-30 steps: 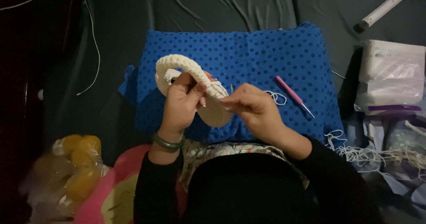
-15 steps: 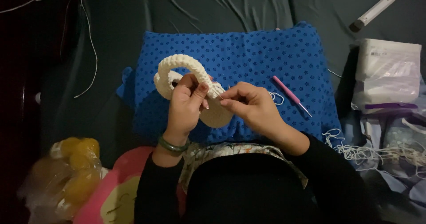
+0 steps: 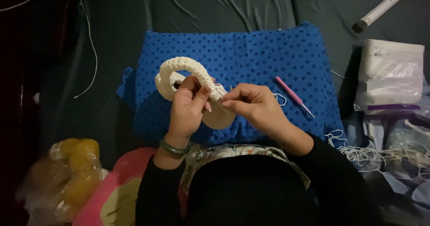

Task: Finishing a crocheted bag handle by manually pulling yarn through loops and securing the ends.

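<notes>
crochet piece point(image 3: 197, 85) over cushion point(image 3: 268, 56), hook point(image 3: 293, 96) lying right of it

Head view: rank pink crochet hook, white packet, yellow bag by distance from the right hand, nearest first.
1. Pink crochet hook: on the blue cushion, just outward of the right hand.
2. White packet: far edge on that same side.
3. Yellow bag: lower corner on the opposite side, beyond the left hand.

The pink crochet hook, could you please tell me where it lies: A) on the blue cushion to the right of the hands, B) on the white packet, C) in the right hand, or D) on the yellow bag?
A: the pink crochet hook lies loose on the blue cushion, just beyond the right hand, touched by neither hand.
</notes>
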